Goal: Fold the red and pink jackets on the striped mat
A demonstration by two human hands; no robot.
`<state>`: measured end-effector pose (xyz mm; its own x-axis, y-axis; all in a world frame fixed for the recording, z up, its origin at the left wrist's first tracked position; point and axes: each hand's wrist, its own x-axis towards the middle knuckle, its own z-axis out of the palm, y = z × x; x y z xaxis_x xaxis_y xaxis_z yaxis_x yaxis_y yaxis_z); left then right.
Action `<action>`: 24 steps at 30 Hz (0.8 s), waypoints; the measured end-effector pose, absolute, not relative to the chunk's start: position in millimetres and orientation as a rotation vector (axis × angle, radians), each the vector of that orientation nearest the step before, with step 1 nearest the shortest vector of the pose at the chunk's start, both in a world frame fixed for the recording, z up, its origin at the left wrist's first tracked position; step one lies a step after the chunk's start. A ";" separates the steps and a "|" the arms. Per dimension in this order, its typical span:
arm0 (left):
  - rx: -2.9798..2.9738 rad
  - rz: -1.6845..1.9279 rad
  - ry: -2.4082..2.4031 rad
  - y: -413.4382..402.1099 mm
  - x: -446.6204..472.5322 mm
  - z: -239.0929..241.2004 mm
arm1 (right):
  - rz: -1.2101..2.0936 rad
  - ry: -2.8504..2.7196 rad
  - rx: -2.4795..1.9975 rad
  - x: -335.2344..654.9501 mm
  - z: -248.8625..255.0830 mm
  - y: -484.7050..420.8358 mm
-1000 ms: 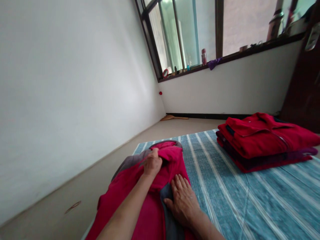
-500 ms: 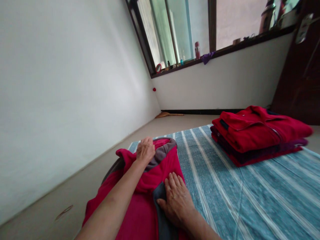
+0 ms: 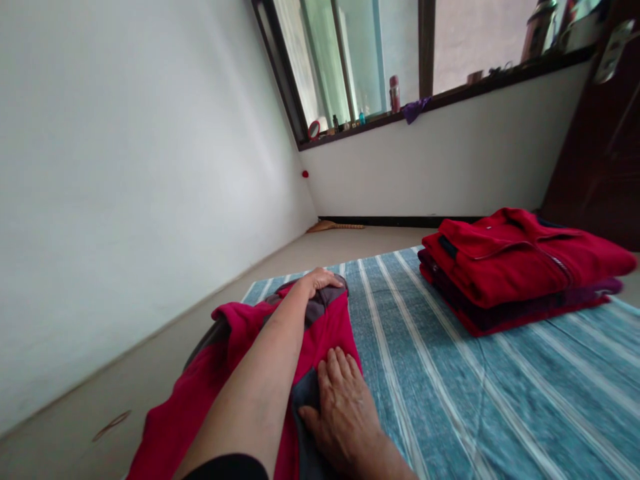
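Observation:
A pinkish-red jacket with grey trim lies in front of me on a striped blue cloth. My left hand reaches across it to the far end, with its fingers stretched over the grey part. Flat on the jacket's right side rests my right hand, fingers extended, its thumb over a dark grey panel. Part of the jacket is hidden beneath my left forearm.
A stack of folded red and purple garments sits on the cloth at the right. Beyond the cloth, a broom lies on the floor by the wall. Bottles and a small round mirror stand on the windowsill.
My left hand has moved forward and to the right, from the collar opening to the jacket's far right end. My right hand stays flat on the jacket.

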<state>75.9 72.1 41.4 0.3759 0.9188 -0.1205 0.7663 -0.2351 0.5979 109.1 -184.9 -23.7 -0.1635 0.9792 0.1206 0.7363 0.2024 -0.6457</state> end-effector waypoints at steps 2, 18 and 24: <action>2.022 0.397 1.385 73.4 74.5 42.8 | 0.593 -1.957 -1.586 108.2 -24.7 -185.0; 2.155 0.563 1.480 92.1 84.2 20.8 | 0.530 -1.888 -1.592 98.8 -20.2 -186.7; 2.450 0.396 1.488 85.0 94.7 18.9 | 0.593 -1.885 -1.627 97.8 -27.1 -188.2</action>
<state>94.7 85.0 18.9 0.4421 0.8911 0.1022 0.8239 -0.4485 0.3464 97.8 -188.2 -27.1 -0.0935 0.9865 0.1342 0.7318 0.1595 -0.6626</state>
